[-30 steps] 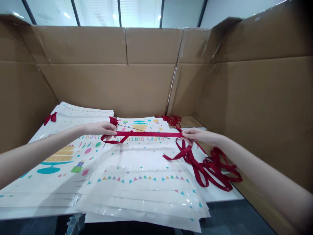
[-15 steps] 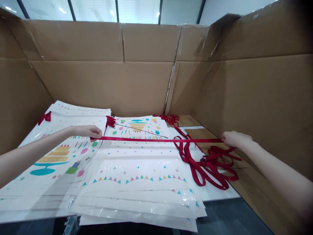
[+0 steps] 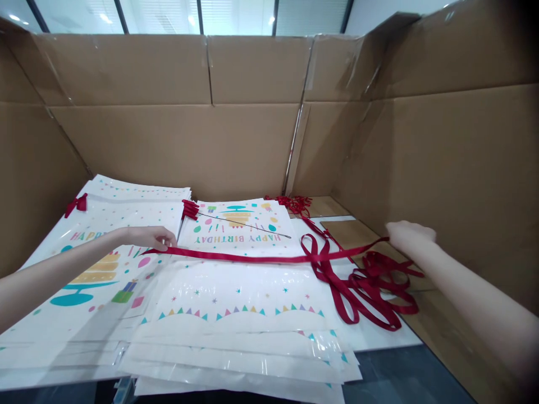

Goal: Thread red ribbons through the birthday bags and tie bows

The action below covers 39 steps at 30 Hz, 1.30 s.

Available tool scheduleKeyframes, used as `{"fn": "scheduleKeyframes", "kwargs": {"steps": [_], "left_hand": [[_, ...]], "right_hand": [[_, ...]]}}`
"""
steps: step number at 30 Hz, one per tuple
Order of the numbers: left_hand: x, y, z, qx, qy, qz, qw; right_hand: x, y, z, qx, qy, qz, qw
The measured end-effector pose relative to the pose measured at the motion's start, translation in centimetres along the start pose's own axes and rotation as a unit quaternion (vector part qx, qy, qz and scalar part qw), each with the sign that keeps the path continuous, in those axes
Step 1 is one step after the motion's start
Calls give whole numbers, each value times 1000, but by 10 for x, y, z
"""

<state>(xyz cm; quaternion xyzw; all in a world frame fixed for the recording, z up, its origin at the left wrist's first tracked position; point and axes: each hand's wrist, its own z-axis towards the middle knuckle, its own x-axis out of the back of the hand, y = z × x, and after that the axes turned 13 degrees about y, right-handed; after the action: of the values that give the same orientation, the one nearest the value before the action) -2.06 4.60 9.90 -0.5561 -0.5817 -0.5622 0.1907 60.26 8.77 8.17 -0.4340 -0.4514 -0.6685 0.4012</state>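
A dark red ribbon (image 3: 236, 257) stretches from one hand to the other, sagging slightly over a stack of white printed plastic bags (image 3: 236, 314). My left hand (image 3: 159, 238) has its fingers curled down at the ribbon's left end, whose tip sticks out past the fingers. Far to the right, my right hand (image 3: 410, 235) is closed on the ribbon, its fingertips partly hidden. Looser loops of the same ribbon (image 3: 370, 297) lie below my right hand.
Another stack of printed bags (image 3: 54, 264) lies left, with a red bow (image 3: 77, 205) on it. Folded red ribbon pieces (image 3: 190, 209) and a thin dark rod (image 3: 244, 224) lie centrally. A red ribbon heap (image 3: 297, 203) sits behind. Cardboard walls (image 3: 177, 140) enclose the table's back and sides.
The straight ribbon has gone from taut to slightly sagging and sits lower over the bags. My left hand has dropped a little, and more of the ribbon's end shows beyond it.
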Motion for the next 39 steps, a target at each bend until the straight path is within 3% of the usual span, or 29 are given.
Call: {"fn": "scheduleKeyframes", "kwargs": {"steps": [3,4,5,7,10,12,15,18,21,23,26,31,35,39], "left_hand": [[-8,38,14,-47,14,-30,998],[-12,53,20,-61,14,-52,997],[-17,68,27,-74,8,-71,995],[-28,95,42,-113,13,-94,989],[-42,128,59,-179,58,-154,970],[-48,144,66,-208,104,-178,956],[-52,158,71,-233,198,-135,943],[-54,158,79,-258,213,-86,938],[-54,147,100,-278,131,-89,947],[-54,135,122,-273,108,-45,955],[-60,111,161,-235,184,70,952],[-85,79,209,-177,272,129,937],[-100,76,217,-162,302,147,928],[-96,93,202,-136,315,138,929]], "right_hand": [[12,-51,-11,81,-3,56,995],[18,-73,-18,130,1,95,987],[25,-98,-26,206,9,190,960],[41,-147,-46,347,2,375,860],[61,-209,-78,445,-85,561,693],[67,-237,-93,438,-143,641,614],[61,-262,-106,323,-200,743,551],[47,-270,-110,232,-264,764,542],[34,-262,-114,188,-289,755,558],[28,-249,-116,181,-273,754,569],[21,-226,-121,147,-240,752,596],[20,-189,-134,113,-190,759,613],[15,-173,-142,96,-165,762,619],[13,-169,-147,94,-158,765,617]]}}
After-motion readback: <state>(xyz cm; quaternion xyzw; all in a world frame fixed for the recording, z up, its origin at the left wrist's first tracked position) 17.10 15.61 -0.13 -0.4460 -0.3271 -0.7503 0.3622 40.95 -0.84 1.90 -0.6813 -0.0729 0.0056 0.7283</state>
